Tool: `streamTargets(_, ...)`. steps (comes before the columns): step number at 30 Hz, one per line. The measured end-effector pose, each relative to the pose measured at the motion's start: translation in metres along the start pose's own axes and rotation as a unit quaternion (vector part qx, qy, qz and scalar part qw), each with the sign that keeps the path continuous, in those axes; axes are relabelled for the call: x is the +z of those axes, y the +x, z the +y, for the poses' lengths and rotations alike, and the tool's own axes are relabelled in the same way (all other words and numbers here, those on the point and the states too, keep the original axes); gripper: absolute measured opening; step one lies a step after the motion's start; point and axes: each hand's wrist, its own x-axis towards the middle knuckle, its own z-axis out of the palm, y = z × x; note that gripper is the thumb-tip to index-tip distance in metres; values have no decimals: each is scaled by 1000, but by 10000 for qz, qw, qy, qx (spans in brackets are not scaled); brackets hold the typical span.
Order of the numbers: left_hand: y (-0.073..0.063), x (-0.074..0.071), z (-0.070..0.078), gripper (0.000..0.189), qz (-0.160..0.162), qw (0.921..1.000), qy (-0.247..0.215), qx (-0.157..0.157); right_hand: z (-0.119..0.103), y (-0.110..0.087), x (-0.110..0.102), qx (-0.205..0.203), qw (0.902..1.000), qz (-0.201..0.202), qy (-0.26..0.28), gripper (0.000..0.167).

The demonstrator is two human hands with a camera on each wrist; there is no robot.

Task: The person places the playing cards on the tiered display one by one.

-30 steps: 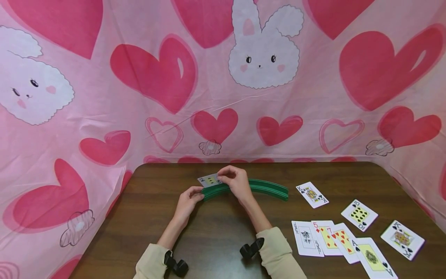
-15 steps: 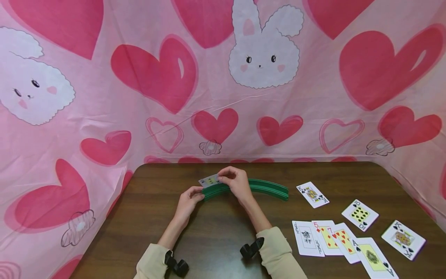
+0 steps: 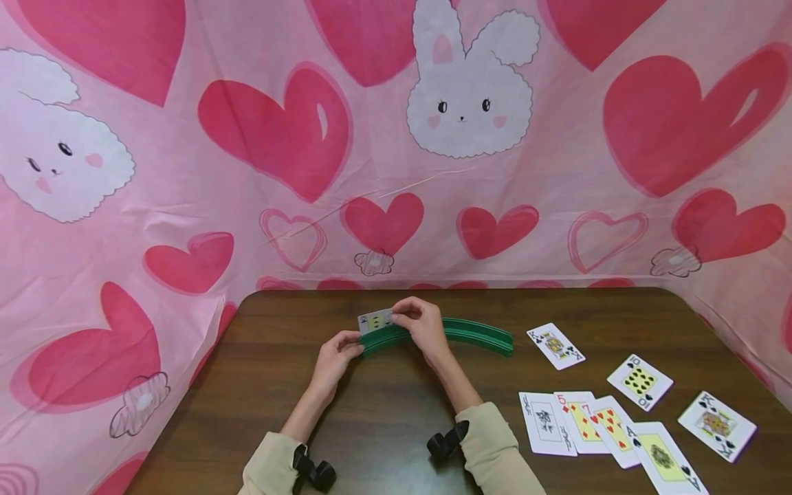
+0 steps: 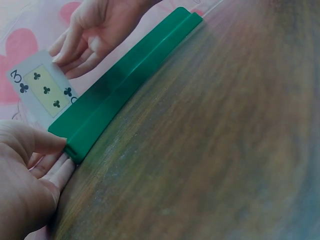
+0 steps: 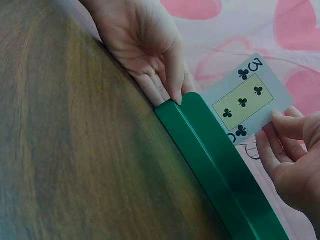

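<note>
A curved green playing card holder (image 3: 479, 338) lies toward the back of the table. My left hand (image 3: 331, 361) grips its left end between thumb and fingers, the thumb tip (image 4: 55, 143) on the near face. The three of clubs (image 5: 243, 102) is pinched at its right edge by my right hand (image 3: 425, 327). In the head view, that card (image 3: 374, 321) stands face toward me, above the holder's left part. Its lower edge is hidden behind the green wall, so whether it sits in a groove I cannot tell.
Right of the holder lie a king of clubs (image 3: 555, 346), a ten of spades (image 3: 640, 381) and a king of spades (image 3: 716, 425). Nearer, a joker (image 3: 543, 423), five of diamonds (image 3: 581, 421), seven of hearts (image 3: 612, 426) and ace of spades (image 3: 661, 457) overlap. A pink heart-patterned cloth (image 3: 383, 165) hangs behind.
The three of clubs has shifted slightly right and turned from a slant to nearly level along the holder. My right hand moved a little right with it. My left hand stays put.
</note>
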Motion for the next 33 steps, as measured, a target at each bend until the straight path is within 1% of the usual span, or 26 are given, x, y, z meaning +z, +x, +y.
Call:
streamTargets(2,3,-1,-7,26,21,10000,-28,15,12,5,1,17,9999,135,7,10)
streamTargets(3,3,-1,-7,26,21,10000,-31,36,18,7,2,-4,9998,208,-8,9)
streamTargets(9,3,1,-8,25,78,9999,37,112,22,8,0,-171,9981,585,21,14)
streamTargets(13,5,3,-9,25,69,9999,52,95,18,9,-11,-170,9956,911,153,17)
streamTargets(18,7,4,-9,24,22,9999,52,114,8,9,-35,-63,9925,1215,114,18)
streamTargets(21,7,4,-8,24,64,9999,41,92,2,9,-53,-108,9913,1315,15,19)
streamTargets(24,6,3,-7,24,63,9998,94,138,-5,7,-71,-156,9888,1481,-63,19)
streamTargets(28,4,1,-6,25,95,9998,127,108,-11,4,-96,-160,9858,1668,-58,22)
streamTargets(33,2,0,-5,26,134,9998,158,15,-18,1,-124,-136,9837,1791,77,23)
